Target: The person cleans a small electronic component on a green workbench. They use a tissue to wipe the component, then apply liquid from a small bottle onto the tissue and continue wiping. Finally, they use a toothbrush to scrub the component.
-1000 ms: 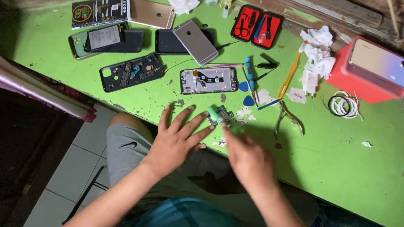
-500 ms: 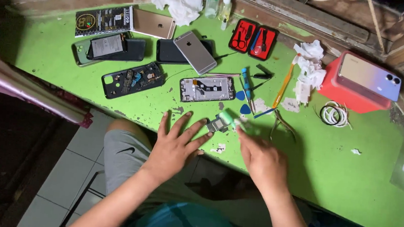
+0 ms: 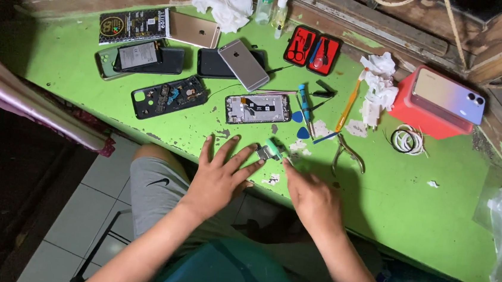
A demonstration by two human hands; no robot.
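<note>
My left hand (image 3: 218, 177) lies flat on the green table (image 3: 424, 214) with its fingers spread. Its index fingertip touches a small grey metal part (image 3: 263, 154) near the table's front edge. My right hand (image 3: 312, 196) sits just right of it, fingers curled around a thin tool with a green end (image 3: 273, 147) that points at the small part. Behind the hands lies an opened phone frame (image 3: 258, 108) with its insides showing, and another opened dark phone body (image 3: 169, 96) lies to its left.
Farther back are several phones and phone backs (image 3: 243, 63), a red tool case (image 3: 312, 50), white tissues (image 3: 221, 7), small bottles (image 3: 265, 2), and a blue screwdriver (image 3: 304, 103). Metal tweezers (image 3: 345, 153), a coiled white cable (image 3: 407, 139) and a red box with a phone on it (image 3: 439, 105) are at right.
My right hand has slid a little forward and left toward the small part, with the green tool end now over it. My left hand stays spread in the same spot.
</note>
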